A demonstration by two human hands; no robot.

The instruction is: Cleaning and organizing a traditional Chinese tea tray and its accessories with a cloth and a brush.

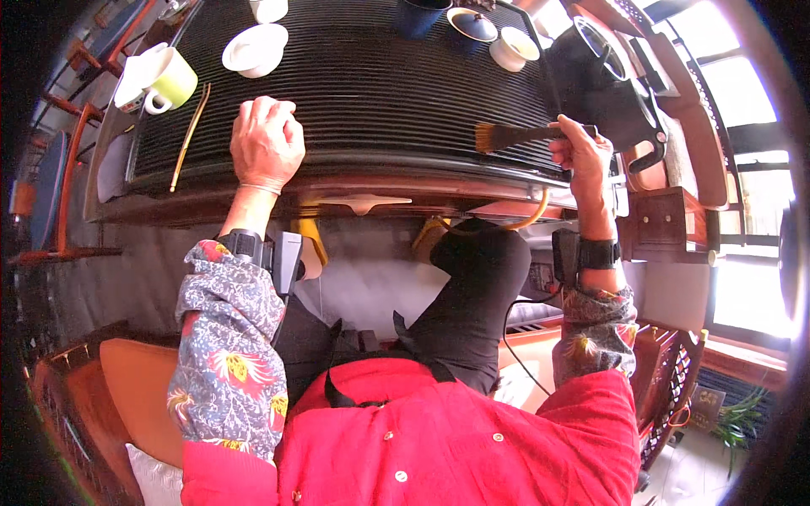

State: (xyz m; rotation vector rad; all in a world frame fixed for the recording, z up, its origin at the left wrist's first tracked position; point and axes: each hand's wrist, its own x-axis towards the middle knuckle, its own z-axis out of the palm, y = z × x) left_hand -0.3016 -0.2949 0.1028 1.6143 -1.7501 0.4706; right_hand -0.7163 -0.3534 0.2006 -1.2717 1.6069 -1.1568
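Observation:
My right hand (584, 152) grips a tea brush (519, 136) by its dark handle. The brown bristles point left, just over the right part of a black ribbed tea tray (380, 101). My left hand (267, 142) is curled into a fist at the tray's near left side, and nothing shows sticking out of it. Left of that fist lies a thin bamboo tea stick (190, 139). Beyond the fist stands a white bowl-shaped cup (255, 51), and farther left is a yellow-green mug (171, 79) with a white handle.
Right of the tray sits a black kettle (595, 59). At the far right of the tray are a dark blue lidded pot (471, 27), a white cup (514, 49) and a dark blue cup (419, 17). Another white cup (269, 8) stands at the far edge. A yellow tube (530, 218) hangs below the table.

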